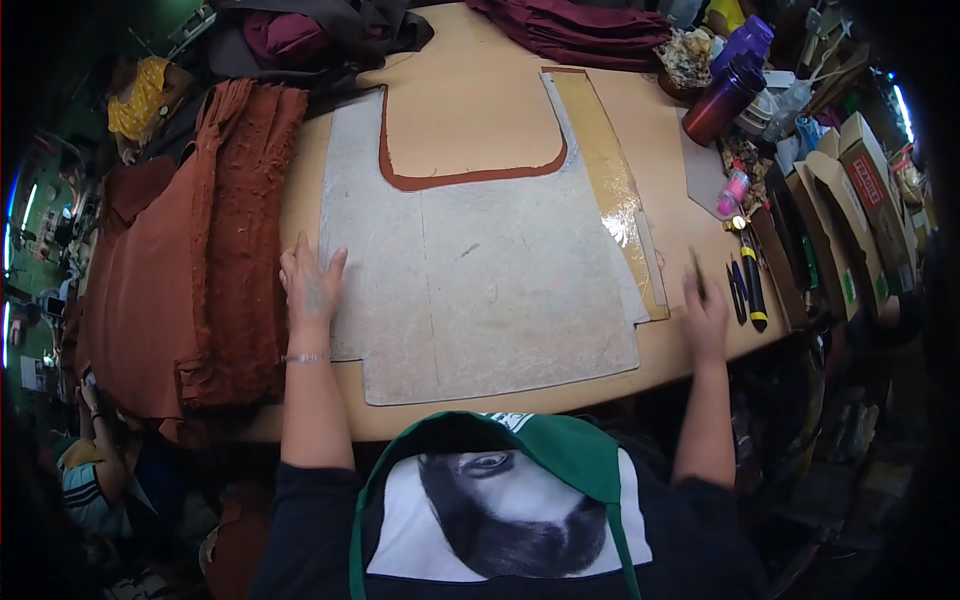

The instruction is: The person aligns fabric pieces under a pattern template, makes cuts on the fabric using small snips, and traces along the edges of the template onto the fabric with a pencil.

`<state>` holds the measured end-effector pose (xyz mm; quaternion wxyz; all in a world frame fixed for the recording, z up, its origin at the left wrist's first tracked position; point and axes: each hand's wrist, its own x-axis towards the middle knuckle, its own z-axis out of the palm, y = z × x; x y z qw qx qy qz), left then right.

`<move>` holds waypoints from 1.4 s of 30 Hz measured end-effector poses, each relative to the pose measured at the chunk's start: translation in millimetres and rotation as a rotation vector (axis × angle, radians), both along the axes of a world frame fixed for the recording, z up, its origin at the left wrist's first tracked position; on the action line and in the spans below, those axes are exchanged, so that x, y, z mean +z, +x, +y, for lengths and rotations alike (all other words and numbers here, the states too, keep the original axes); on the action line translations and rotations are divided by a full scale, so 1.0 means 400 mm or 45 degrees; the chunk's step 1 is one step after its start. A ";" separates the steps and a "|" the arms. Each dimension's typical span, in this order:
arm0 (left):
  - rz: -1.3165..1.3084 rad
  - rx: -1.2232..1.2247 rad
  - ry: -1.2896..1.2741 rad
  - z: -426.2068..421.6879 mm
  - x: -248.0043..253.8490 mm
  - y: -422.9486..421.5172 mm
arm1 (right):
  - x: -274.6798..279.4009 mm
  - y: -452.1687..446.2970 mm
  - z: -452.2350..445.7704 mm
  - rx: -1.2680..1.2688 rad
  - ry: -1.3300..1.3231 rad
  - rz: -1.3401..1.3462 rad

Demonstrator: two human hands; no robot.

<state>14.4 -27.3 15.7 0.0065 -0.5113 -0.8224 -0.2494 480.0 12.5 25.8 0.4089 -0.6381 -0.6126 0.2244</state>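
A large pale board template (490,270) with a U-shaped cutout lies flat before me, and a rust-brown edge (470,182) shows along the cutout. My left hand (312,283) rests at the template's left edge, fingers apart, holding nothing. To the right of the template my right hand (706,308) is closed on a thin dark tool (698,272), too small to name surely. A yellowish glossy strip (600,170) runs along the template's right side. Left of my left hand stands a thick stack of rust-brown fabric (150,280).
Dark scissors (738,290) and a black-and-yellow tool (752,285) lie right of my right hand. Farther right are cardboard boxes (870,190) and a red-purple bottle (722,100). Maroon fabric (570,35) lies at the back. Other people (95,470) are at the left.
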 end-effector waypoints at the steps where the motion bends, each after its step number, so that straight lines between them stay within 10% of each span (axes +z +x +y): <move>1: 0.093 -0.115 0.127 -0.021 0.012 0.030 | -0.026 0.049 -0.071 -0.040 -0.010 0.134; 5: -0.045 -1.098 0.247 -0.107 0.049 0.298 | -0.134 0.160 -0.388 0.048 -0.528 0.703; 7: -0.269 -1.535 -0.014 -0.135 -0.001 0.416 | -0.222 0.195 -0.464 -0.065 -0.920 0.204; 10: -0.173 -1.685 -0.213 -0.118 -0.003 0.475 | -0.345 0.230 -0.499 -0.332 -1.000 0.419; 15: -0.042 -1.703 -0.289 -0.102 -0.014 0.484 | -0.477 0.306 -0.494 -0.334 -1.339 0.733; 22: -0.070 -1.712 -0.267 -0.085 -0.022 0.523 | -0.325 0.333 -0.432 -0.395 -0.937 1.909; 42: -0.273 -1.709 -0.257 -0.091 -0.008 0.521 | -0.234 0.261 -0.407 -0.037 -0.746 1.671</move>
